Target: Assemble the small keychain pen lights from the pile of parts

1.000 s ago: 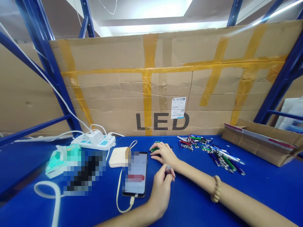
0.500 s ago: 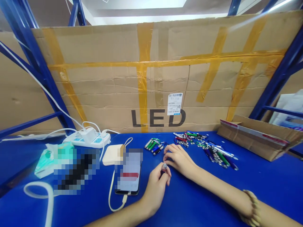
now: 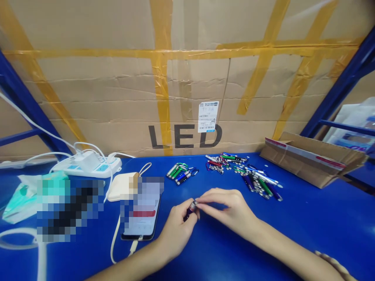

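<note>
My left hand [image 3: 175,230] is closed around a small dark keychain flashlight [image 3: 190,209], its silver head pointing up and right. My right hand [image 3: 228,210] pinches that silver head with thumb and forefinger. Both hands hover just over the blue table [image 3: 307,226], near the middle. A small neat group of coloured keychain flashlights [image 3: 181,173] lies beyond my hands. A larger loose pile of the same flashlights [image 3: 249,175] spreads out to the right of it.
A phone [image 3: 140,214] on a white cable lies left of my hands, beside a cream power bank [image 3: 121,186]. A white power strip [image 3: 88,166] and tissue pack [image 3: 20,195] sit far left. Taped cardboard marked LED [image 3: 187,78] stands behind. An open flat carton [image 3: 310,162] lies right.
My right hand left the small flashlight group and came back to meet my left hand, pinching the flashlight's head. The view has tilted down and closer.
</note>
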The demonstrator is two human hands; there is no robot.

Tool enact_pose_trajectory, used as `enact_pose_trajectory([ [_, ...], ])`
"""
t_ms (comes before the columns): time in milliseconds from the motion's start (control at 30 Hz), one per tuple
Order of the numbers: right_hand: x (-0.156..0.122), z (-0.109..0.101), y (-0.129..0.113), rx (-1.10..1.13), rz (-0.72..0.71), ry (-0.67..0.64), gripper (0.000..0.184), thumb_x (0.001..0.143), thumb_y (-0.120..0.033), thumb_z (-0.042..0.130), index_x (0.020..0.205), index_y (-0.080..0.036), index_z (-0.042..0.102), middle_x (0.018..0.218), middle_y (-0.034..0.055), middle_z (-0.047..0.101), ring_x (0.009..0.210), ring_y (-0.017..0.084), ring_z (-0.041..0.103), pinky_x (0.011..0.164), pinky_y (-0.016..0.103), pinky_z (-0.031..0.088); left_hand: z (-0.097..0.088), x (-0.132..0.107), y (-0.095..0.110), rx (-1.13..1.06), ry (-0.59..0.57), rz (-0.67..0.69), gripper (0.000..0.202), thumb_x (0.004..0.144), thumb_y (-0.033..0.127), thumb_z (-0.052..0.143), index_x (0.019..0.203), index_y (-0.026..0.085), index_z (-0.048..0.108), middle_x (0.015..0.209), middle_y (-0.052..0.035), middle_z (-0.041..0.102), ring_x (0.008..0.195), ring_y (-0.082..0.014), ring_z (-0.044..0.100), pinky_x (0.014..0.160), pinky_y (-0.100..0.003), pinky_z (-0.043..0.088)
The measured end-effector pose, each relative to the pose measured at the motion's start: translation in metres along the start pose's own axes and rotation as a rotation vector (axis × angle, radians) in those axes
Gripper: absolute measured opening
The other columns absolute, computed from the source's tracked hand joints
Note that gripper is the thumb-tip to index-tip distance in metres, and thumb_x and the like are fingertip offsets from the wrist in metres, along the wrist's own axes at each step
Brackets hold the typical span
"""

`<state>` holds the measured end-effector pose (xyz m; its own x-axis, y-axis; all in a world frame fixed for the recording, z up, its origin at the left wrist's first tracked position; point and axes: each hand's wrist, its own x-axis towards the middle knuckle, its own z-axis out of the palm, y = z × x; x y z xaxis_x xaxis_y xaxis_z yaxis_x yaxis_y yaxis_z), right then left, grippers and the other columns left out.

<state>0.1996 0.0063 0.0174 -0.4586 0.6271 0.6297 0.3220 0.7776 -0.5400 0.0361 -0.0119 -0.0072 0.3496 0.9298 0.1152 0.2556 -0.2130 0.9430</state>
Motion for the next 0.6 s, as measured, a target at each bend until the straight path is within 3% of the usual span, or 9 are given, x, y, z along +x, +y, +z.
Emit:
enact_pose_trajectory([
  [333, -0.0018, -0.0055, 0.0058, 0.070, -0.066, -0.153, 0.014, 0.086, -0.021, 0.054, 0.086, -0.018, 0.067, 0.084, 0.0055, 0.068, 0.077, 0.013, 0.064, 0.069, 0.023, 0.052, -0.0013, 0.0009, 0.0010, 0.085, -0.020, -0.002, 0.012, 0.072, 0.017, 0.035, 0.062, 0.019, 0.040, 0.058, 0.0034, 0.042, 0.057, -0.0128, 0.038, 0.052, -0.023, 0.027],
  [600, -0.0001, -0.0096, 0.0004, 0.003, 0.019, -0.276, 0.015, 0.087, -0.025, 0.053, 0.089, -0.019, 0.067, 0.093, 0.0055, 0.062, 0.083, 0.013, 0.061, 0.075, 0.025, 0.050, 0.0007, -0.0019, 0.0027, 0.156, -0.011, -0.030, 0.014, 0.075, 0.017, 0.038, 0.065, 0.019, 0.048, 0.060, 0.0023, 0.047, 0.060, -0.0140, 0.043, 0.055, -0.022, 0.029],
])
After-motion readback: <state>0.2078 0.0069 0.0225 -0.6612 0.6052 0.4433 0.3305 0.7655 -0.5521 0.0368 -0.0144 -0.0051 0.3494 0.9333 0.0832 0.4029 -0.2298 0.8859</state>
